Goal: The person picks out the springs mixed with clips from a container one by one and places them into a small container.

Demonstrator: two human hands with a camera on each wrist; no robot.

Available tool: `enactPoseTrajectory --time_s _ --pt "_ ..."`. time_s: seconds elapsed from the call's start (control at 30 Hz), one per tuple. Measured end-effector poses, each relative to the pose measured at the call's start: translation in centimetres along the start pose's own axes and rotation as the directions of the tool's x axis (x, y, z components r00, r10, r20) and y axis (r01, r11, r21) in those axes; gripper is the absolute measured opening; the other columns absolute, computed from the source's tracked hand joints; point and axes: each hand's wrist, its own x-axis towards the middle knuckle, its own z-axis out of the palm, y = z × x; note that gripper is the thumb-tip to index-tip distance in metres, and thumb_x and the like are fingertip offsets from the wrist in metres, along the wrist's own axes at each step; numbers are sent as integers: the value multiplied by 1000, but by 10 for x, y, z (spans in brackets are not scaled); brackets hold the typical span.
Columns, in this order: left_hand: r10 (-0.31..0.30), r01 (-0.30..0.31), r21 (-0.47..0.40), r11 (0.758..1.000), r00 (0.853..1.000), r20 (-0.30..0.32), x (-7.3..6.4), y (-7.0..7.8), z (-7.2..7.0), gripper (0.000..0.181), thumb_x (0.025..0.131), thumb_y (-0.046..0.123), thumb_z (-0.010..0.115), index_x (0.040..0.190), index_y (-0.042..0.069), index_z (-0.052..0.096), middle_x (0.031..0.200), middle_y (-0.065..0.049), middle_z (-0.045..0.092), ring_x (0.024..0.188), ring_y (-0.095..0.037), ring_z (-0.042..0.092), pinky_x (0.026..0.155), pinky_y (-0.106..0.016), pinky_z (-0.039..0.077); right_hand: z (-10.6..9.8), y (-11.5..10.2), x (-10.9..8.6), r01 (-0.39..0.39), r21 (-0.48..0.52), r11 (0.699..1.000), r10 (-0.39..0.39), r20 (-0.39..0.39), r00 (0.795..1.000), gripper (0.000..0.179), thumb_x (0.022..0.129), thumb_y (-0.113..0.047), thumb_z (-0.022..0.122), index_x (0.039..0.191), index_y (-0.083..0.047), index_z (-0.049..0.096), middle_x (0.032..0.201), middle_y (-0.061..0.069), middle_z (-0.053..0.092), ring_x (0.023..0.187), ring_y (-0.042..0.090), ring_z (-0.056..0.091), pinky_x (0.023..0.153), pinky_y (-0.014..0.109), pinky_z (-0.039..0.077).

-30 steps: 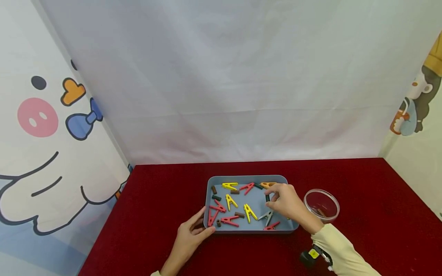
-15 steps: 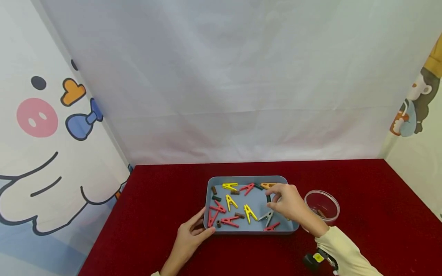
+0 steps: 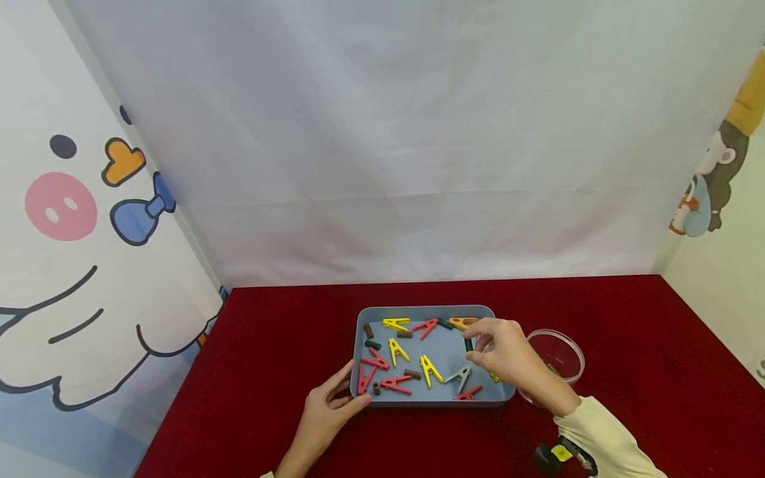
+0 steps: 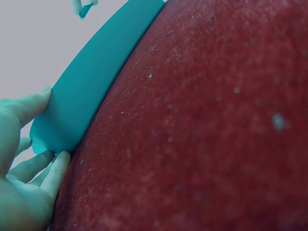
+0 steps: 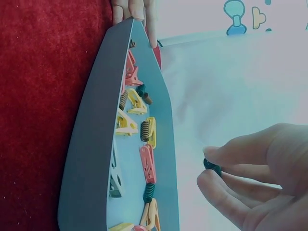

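My left hand (image 3: 325,405) holds the front left corner of a shallow blue-grey tray (image 3: 442,352), thumb at the front and fingers round the side. Between thumb and fingertips, my right hand (image 3: 505,352) pinches a small dark green spring (image 3: 469,344) over the right part of the tray. In the right wrist view the pinched spring (image 5: 212,167) shows above the rim level. In the tray lie yellow clips (image 3: 429,370), red clips (image 3: 396,384), a grey clip (image 3: 460,377), an orange clip (image 3: 461,322), brown springs (image 3: 412,374) and green springs (image 3: 373,344).
A round clear dish (image 3: 568,337) stands right of the tray, with a brown spring (image 3: 552,368) in it; my right forearm partly covers the dish. Dark red cloth (image 3: 287,332) covers the table. A white curtain (image 3: 418,133) hangs behind it.
My right hand has drifted slightly right with the green spring and now overlaps more of the dish. The left hand stays on the tray corner.
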Motion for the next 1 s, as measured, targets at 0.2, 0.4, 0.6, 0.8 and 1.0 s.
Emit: enactPoseTrajectory --time_s 0.2,0.4,0.6,0.8,1.0 --pt "1 -1 -5 1000 1000 0 1 -1 0 67 74 19 71 133 14 40 129 -14 43 110 -29 47 76 -22 47 -7 0 -4 27 -7 1000 -27 -8 1000 24 67 -7 75 89 -10 68 89 1 60 63 5 54 57 19 47" --pt "5 -5 -10 1000 1000 -1 0 -1 1 67 74 18 71 133 14 40 128 -14 43 110 -30 47 76 -22 47 -12 -1 -6 37 8 999 -37 -14 999 24 67 -6 75 89 -10 68 92 2 60 62 4 54 56 18 47" --pt "9 -9 1 1000 1000 -1 0 -1 1 67 74 19 71 133 14 40 129 -14 43 111 -29 46 77 -22 46 -16 -1 -11 35 19 999 -34 -21 999 25 67 -5 75 90 -11 67 87 0 61 62 4 55 55 19 47" --pt "11 -11 9 1000 1000 -1 0 -1 1 68 74 19 71 134 13 39 128 -15 44 111 -30 46 77 -22 46 -22 1 -14 41 44 998 -40 -22 999 26 67 -3 74 89 -14 67 85 -2 61 61 4 55 54 20 48" --pt "14 -13 33 999 1000 -13 0 -1 1 68 74 20 72 133 14 40 128 -13 45 110 -27 48 76 -22 46 -28 3 -17 42 53 998 -41 -23 999 26 67 0 73 90 -11 67 86 0 61 61 4 55 55 19 48"
